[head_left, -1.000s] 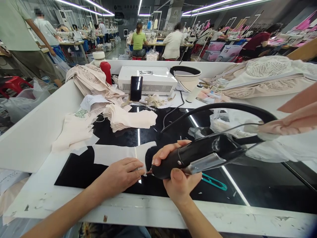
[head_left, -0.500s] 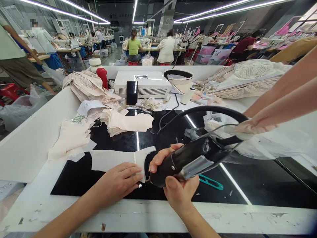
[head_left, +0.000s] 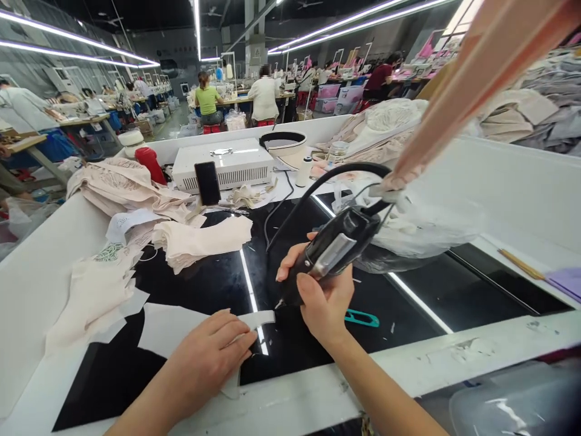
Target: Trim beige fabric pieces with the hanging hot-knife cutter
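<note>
My left hand [head_left: 215, 351] lies flat, fingers stretched out, on a white fabric piece [head_left: 167, 330] near the front edge of the black glossy work surface [head_left: 109, 387]. One narrow end of the piece pokes out to the right past the fingers. My right hand [head_left: 327, 303] is wrapped round a black corded hand tool [head_left: 333, 248] with a silver lever on its side. The tool tilts down to the left, its thin tip just right of the fabric's end and apart from it. A pale pink fabric strap [head_left: 458, 103] runs from the tool's rear upward to the right.
Stacked cream fabric pieces [head_left: 209, 239] lie at the back left. Behind stand a phone [head_left: 207, 183], a white vented box [head_left: 227, 163] and a thread cone [head_left: 304, 172]. A teal-handled tool [head_left: 363, 318] and clear plastic bags [head_left: 422, 224] lie right. White side walls border the table.
The camera view has turned right. The fabric piece under my left hand has turned and come nearer the front edge. The tool's tip has come away from the fabric's edge.
</note>
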`<action>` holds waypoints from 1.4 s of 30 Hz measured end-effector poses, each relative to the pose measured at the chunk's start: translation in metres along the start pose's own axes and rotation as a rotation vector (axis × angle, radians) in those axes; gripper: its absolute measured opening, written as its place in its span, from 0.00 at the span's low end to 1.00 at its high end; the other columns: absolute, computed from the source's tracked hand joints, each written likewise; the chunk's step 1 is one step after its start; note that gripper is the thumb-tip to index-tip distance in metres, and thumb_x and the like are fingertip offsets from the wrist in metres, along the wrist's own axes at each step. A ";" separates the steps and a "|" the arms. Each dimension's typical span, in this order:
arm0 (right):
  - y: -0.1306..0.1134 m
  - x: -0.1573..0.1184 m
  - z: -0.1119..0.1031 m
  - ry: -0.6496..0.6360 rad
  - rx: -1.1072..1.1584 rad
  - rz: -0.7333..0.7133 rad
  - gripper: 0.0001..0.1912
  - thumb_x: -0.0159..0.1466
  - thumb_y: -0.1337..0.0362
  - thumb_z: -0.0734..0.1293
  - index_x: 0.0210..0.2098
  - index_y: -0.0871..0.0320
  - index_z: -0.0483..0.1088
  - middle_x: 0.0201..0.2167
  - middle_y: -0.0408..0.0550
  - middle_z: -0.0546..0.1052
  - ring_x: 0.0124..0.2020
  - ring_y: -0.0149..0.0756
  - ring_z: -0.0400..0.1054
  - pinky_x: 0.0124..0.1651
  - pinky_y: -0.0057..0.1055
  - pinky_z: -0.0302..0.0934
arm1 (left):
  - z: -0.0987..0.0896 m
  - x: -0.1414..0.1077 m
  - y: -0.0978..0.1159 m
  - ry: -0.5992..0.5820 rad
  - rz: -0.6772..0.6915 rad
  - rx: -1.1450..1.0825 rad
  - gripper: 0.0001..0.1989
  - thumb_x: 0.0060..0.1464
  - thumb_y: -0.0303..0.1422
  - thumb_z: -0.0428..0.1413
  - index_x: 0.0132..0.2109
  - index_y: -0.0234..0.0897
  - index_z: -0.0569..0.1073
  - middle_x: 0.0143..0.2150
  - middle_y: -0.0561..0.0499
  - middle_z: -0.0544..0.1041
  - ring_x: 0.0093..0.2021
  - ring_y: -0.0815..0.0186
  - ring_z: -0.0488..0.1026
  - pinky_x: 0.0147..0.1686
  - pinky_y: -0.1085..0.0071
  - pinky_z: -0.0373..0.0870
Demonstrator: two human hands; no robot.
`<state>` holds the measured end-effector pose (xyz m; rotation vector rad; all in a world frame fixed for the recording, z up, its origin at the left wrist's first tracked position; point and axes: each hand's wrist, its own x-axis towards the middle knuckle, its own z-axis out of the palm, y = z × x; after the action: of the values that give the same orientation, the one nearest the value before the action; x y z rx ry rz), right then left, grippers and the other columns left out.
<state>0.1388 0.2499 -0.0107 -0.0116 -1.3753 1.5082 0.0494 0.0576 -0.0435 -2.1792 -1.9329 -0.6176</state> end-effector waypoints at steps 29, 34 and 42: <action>0.005 -0.008 0.007 -0.005 -0.037 0.063 0.14 0.61 0.60 0.72 0.42 0.51 0.65 0.31 0.39 0.75 0.24 0.31 0.69 0.29 0.32 0.68 | 0.032 0.019 -0.018 -0.017 0.060 0.170 0.16 0.74 0.32 0.43 0.57 0.29 0.71 0.44 0.44 0.77 0.44 0.60 0.75 0.49 0.60 0.76; 0.007 -0.009 0.006 -0.008 -0.082 0.061 0.12 0.62 0.61 0.71 0.43 0.51 0.65 0.31 0.39 0.74 0.25 0.31 0.69 0.30 0.32 0.67 | 0.035 0.018 -0.019 -0.032 0.063 0.191 0.15 0.73 0.31 0.44 0.58 0.28 0.70 0.44 0.45 0.76 0.44 0.60 0.75 0.49 0.60 0.75; -0.001 -0.011 0.006 0.023 -0.040 0.086 0.15 0.62 0.59 0.72 0.43 0.51 0.63 0.32 0.39 0.75 0.24 0.30 0.70 0.27 0.29 0.69 | 0.033 0.021 -0.018 -0.008 0.091 0.227 0.15 0.73 0.30 0.43 0.55 0.28 0.71 0.42 0.45 0.76 0.43 0.60 0.74 0.46 0.63 0.75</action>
<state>0.1411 0.2379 -0.0147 -0.1141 -1.4019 1.5467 0.0398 0.0922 -0.0671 -2.1157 -1.7968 -0.3552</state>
